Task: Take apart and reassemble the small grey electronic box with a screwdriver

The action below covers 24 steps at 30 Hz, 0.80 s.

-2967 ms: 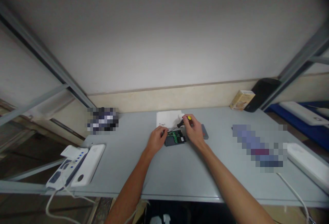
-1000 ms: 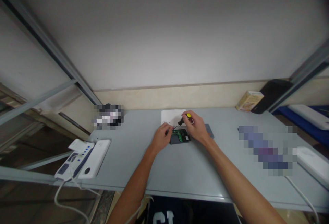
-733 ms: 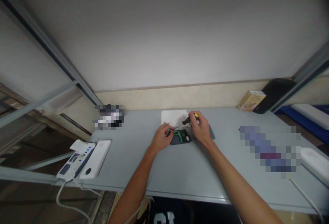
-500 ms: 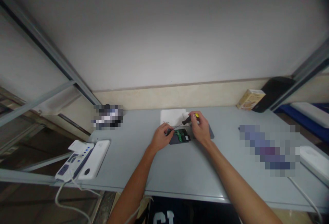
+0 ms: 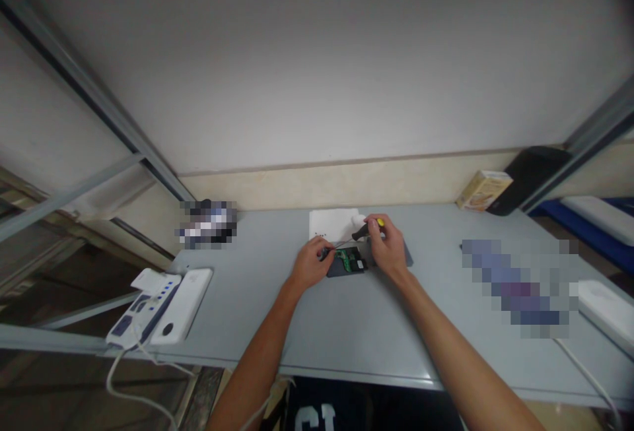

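My right hand (image 5: 389,249) is closed round a screwdriver (image 5: 360,233) with a dark handle and a yellow end. Its thin shaft slants down to the left, toward my left fingertips. With its fingers pinched, my left hand (image 5: 312,265) grips a small dark part (image 5: 324,253) at the left end of an opened dark device, whose exact kind I cannot make out. A green circuit board (image 5: 347,259) shows inside that device. Behind it lies a white sheet (image 5: 331,223) with several tiny dark screws (image 5: 319,234) on it. A grey flat panel (image 5: 407,254) is partly hidden behind my right hand.
At the left of the grey table (image 5: 238,312) lie a power strip (image 5: 143,312) and a white flat device (image 5: 183,305), with cables over the edge. A yellowish box (image 5: 483,190) leans near a black object (image 5: 525,180) at the back right. Two areas are pixelated.
Almost nothing differs. Both hands, the screwdriver and the opened device keep practically the same places; only a very slight shift of the view shows.
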Tool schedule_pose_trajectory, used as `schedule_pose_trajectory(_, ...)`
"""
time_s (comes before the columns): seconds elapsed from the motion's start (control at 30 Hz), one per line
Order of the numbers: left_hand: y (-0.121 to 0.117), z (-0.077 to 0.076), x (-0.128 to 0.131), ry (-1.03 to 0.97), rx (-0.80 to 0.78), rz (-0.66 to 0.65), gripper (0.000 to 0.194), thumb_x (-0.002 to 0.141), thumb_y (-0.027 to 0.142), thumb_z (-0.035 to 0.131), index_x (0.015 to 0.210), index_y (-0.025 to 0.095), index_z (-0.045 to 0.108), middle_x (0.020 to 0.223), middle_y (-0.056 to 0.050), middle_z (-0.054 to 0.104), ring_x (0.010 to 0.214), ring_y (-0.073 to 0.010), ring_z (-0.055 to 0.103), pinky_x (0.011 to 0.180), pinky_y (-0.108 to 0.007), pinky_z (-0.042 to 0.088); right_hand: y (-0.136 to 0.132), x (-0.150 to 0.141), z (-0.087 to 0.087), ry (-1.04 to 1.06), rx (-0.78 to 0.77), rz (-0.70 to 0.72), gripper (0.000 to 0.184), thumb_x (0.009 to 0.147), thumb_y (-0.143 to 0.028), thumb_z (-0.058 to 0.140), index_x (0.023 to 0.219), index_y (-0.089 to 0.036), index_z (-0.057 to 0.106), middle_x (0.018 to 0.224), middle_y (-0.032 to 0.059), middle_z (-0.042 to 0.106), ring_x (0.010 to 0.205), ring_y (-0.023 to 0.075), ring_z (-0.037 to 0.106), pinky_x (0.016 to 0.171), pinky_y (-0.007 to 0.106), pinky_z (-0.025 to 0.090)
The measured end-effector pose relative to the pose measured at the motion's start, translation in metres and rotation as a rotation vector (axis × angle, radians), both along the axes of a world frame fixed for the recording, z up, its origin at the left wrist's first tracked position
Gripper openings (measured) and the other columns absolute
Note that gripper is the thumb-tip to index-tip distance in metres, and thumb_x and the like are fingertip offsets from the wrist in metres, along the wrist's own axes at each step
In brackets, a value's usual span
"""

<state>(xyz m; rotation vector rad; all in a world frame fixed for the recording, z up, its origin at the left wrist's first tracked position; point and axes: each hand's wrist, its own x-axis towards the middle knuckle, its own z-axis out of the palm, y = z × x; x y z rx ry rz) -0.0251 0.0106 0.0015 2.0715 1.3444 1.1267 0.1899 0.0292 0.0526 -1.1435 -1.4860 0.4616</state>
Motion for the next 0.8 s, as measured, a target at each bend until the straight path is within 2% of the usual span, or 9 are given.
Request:
schedule_pose_trajectory(0.2,0.000,0.002,0.000,0.013,-0.017,-0.011,0.013,0.092,0.020,0.064,0.101,0.020,0.075,0.092,-0.004,0.067,0.078,-0.0160,0.057,0.075,-0.028,0.048,-0.001,-0.001,-0.001,-0.007,0.000,0.004,0.031,0.101,-0.048,0.049,0.097,-0.023,0.067,0.083,0.0035,0.072,0.069,0.0188,0.062,0.066,0.029,0.049)
schedule_pose_trajectory(0.3,0.000,0.003,0.000,-0.004,-0.010,0.031,0.019,0.095,0.017,0.059,0.107,0.020,0.073,0.091,-0.004,0.066,0.075,-0.0155,0.057,0.075,-0.028,0.049,-0.001,-0.002,-0.003,-0.029,-0.010,0.017,0.031,0.102,-0.048,0.049,0.098,-0.023,0.066,0.083,0.0034,0.071,0.070,0.0188,0.062,0.066,0.029,0.048)
schedule_pose_trajectory(0.47,0.001,0.001,-0.001,-0.033,-0.010,0.053,0.026,0.095,0.009,0.049,0.094,0.019,0.072,0.092,-0.004,0.068,0.086,-0.0169,0.064,0.082,-0.029,0.051,0.000,-0.004,-0.010,-0.087,-0.007,0.047,0.030,0.102,-0.047,0.050,0.099,-0.022,0.066,0.088,0.0044,0.073,0.072,0.0190,0.063,0.068,0.030,0.049)
schedule_pose_trajectory(0.8,-0.001,0.002,0.000,0.047,-0.015,0.038,0.024,0.096,0.010,0.051,0.089,0.019,0.072,0.088,-0.005,0.067,0.086,-0.0180,0.063,0.080,-0.030,0.051,0.000,-0.006,-0.012,-0.107,0.009,0.051,0.030,0.102,-0.046,0.049,0.101,-0.022,0.066,0.092,0.0055,0.073,0.076,0.0201,0.065,0.071,0.031,0.049)
